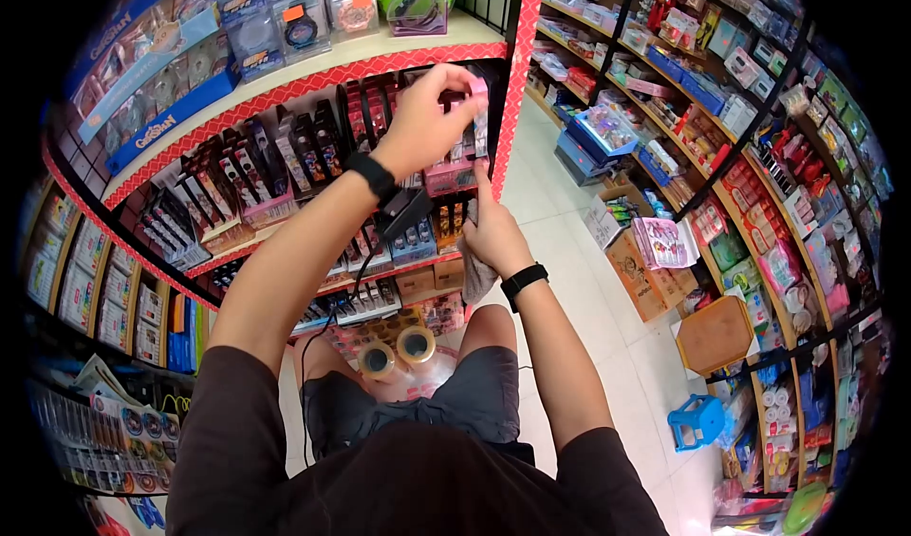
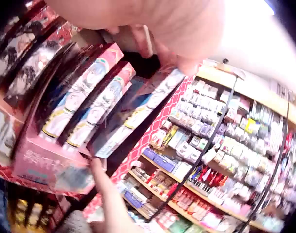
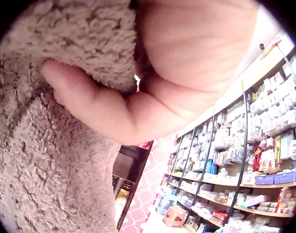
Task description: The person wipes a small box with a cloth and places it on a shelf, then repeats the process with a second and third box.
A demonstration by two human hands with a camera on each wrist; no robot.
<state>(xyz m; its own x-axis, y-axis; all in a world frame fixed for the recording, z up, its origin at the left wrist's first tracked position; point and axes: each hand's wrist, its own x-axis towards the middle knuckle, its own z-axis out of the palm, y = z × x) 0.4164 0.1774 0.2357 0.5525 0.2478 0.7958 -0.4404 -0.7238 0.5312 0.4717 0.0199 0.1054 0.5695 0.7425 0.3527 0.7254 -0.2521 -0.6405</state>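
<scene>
My left hand [image 1: 425, 123] reaches into the upper right end of a shelf bay and pinches the top of a slim illustrated box [image 2: 149, 104]. That box leans beside similar slim boxes [image 2: 85, 90] in a pink display box [image 2: 51, 165]. Lower down, my right hand [image 1: 498, 240] grips a fluffy grey-brown cloth [image 3: 65, 160], the thumb or a finger curled over it in the right wrist view. Its index finger points up, with the fingertip right at the lower end of the slim box and the display box's corner.
Rows of packaged goods [image 1: 213, 194] fill the shelf leftward. A red patterned post [image 1: 517, 90] bounds it on the right. Two tape rolls [image 1: 416, 344] lie low between the knees. Across the tiled aisle [image 1: 560, 242] stand stocked shelves, a cardboard box [image 1: 638, 275] and a blue stool [image 1: 697, 422].
</scene>
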